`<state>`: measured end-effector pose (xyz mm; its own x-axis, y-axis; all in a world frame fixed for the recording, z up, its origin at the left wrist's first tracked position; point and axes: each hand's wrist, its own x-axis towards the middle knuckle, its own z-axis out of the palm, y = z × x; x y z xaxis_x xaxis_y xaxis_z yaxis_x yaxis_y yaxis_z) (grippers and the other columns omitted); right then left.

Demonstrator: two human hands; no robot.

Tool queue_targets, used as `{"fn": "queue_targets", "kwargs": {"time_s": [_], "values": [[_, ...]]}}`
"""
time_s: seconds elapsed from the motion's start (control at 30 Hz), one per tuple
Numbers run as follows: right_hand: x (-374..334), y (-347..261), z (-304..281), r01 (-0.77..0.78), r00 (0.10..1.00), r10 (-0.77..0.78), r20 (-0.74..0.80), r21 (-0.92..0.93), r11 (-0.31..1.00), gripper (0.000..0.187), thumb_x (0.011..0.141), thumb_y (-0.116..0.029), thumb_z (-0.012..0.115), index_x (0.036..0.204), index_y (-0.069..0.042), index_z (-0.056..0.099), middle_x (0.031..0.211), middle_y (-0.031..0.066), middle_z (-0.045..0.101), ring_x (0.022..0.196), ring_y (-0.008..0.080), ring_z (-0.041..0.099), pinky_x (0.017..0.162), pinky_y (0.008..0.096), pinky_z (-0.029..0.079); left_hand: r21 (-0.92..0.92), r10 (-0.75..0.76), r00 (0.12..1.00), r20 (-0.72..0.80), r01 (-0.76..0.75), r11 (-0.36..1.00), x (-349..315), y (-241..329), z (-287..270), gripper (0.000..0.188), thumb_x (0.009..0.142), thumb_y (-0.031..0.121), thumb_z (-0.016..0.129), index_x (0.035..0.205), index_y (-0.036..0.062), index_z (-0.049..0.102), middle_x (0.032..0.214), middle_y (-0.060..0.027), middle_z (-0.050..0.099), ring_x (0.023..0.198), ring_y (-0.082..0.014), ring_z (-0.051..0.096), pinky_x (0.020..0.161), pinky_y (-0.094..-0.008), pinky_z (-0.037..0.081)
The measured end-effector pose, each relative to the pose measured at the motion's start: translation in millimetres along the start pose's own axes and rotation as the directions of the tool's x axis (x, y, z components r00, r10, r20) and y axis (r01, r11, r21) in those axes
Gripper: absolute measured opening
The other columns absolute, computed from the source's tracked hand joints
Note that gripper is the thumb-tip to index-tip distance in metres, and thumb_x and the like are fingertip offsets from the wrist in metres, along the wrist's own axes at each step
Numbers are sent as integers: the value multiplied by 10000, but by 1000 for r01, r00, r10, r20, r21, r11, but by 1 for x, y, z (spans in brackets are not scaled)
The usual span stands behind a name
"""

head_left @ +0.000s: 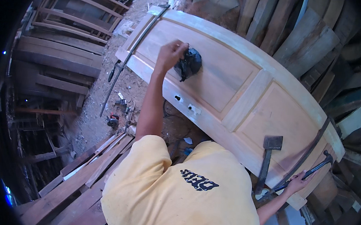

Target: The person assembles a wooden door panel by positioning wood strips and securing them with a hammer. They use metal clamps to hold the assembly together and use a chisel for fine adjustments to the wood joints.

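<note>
A pale wooden panelled door (248, 101) lies flat in front of me. Over its left panel my left hand (173, 53) is closed on the top of a crumpled black plastic bag (189, 64). At the door's right end my right hand (297, 183) grips the handle of a claw hammer (321, 165), its head pointing away from me. Resting on the right panel is a dark tool with a blocky head (273, 143) and a thick handle, to the left of the right hand. What the bag contains is hidden.
A bar clamp (130, 54) crosses the door's left end, and a dark bar (307, 157) crosses its right end. Wooden boards (265, 22) lean beyond the door. Planks (75, 184) lie at lower left, near a small red-and-black tool (113, 121). Wooden frames (76, 11) stand far left.
</note>
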<state>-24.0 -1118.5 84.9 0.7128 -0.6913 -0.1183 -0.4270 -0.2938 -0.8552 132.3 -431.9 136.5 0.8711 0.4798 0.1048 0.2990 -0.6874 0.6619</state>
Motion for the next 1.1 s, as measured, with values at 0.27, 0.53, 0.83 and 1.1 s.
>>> {"fn": "queue_targets", "kwargs": {"time_s": [0.27, 0.53, 0.83, 1.1], "values": [[-5, -19, 4, 103, 994, -106, 21, 113, 988, 621, 1103, -155, 591, 1671, -212, 347, 711, -6, 476, 496, 71, 415, 432, 243, 372, 636, -35, 934, 355, -214, 741, 12, -61, 11, 217, 914, 129, 610, 1030, 111, 793, 988, -199, 769, 976, -405, 740, 869, -502, 599], [-16, -45, 12, 50, 998, -60, 34, 231, 972, 670, 1079, -164, 626, 1679, -174, 327, 1004, 23, 648, 539, 46, 443, 453, 230, 371, 115, -132, 953, 271, 104, 988, 32, -215, 63, 317, 1026, 239, 569, 1177, 18, 739, 1113, -228, 758, 1011, -365, 726, 903, -450, 554], [-31, -46, -39, 104, 988, -76, -138, 208, 973, 670, 1085, -65, 567, 1687, -206, 308, 669, -32, 470, 453, 42, 418, 407, 232, 368, 330, 101, 979, 177, -156, 931, 44, -210, 104, 514, 970, 448, 575, 1164, 1, 738, 1163, -269, 742, 1081, -486, 698, 914, -529, 537], [-5, -7, -63, 31, 997, -15, -79, 200, 979, 691, 1069, -53, 595, 1684, -205, 319, 694, -38, 480, 463, 34, 416, 414, 232, 371, 404, 212, 938, 275, -313, 860, 50, -218, 65, 390, 927, 348, 667, 1119, 13, 721, 1053, -240, 754, 970, -467, 705, 843, -535, 541]]}}
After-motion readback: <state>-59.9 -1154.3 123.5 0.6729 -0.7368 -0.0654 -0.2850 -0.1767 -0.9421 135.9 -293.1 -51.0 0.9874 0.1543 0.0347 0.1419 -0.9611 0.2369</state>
